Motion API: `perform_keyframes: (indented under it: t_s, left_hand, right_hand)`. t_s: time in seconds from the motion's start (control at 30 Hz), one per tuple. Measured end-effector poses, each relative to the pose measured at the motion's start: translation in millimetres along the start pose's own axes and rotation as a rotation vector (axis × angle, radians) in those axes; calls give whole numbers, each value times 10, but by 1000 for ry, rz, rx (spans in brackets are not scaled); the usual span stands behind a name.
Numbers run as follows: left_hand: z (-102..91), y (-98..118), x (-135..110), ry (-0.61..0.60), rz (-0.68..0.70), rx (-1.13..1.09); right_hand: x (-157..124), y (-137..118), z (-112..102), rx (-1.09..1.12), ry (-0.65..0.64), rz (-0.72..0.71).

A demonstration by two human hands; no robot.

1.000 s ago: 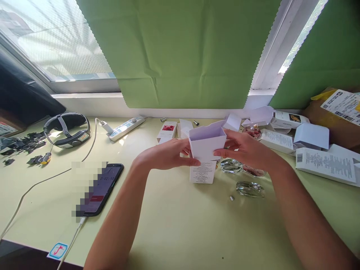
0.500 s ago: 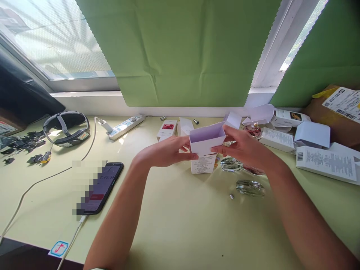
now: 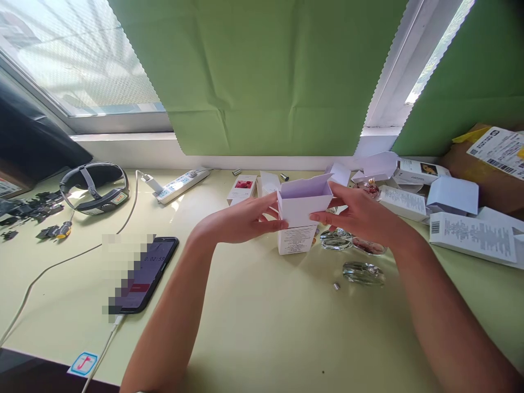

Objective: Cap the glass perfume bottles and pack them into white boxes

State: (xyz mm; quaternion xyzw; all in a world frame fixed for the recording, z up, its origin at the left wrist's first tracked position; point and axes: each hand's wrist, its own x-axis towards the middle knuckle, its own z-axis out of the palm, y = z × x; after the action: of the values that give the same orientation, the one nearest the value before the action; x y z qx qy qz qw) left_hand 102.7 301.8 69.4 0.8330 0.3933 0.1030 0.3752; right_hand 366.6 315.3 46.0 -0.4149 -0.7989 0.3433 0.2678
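Both my hands hold a small white carton (image 3: pixel 301 210) upright over the middle of the pale green desk (image 3: pixel 262 316); its top is open, its flaps raised, and fine print covers its lower face. My left hand (image 3: pixel 241 219) pinches the carton's left side with thumb and fingers. My right hand (image 3: pixel 360 214) grips its right side, thumb on the front. Just right of the carton, clear glass bottles (image 3: pixel 363 273) and glass pieces (image 3: pixel 336 240) lie on the desk.
More white printed cartons (image 3: pixel 470 236) and a brown parcel (image 3: pixel 487 164) crowd the right. A phone (image 3: pixel 143 274) on a cable lies at the left. Behind it lie a headband (image 3: pixel 94 188), a power strip (image 3: pixel 180 184) and small dark parts (image 3: pixel 36 210). Green paper covers the window.
The carton, held in both hands, moved slightly away from me and tilted a little, so more of its open top and raised flaps shows. The hands kept their grip.
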Motion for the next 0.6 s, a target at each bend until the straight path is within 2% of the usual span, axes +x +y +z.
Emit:
perform_keyframes:
  t_s: [0.2,0.6]
  left_hand:
    - [-3,46,-6,23,7,3]
    - [-25,91,-42,5,-80,-1]
  right_hand:
    - [2,-20,19,-31,-5,-6]
    - [11,-52,38,-50,-30,10]
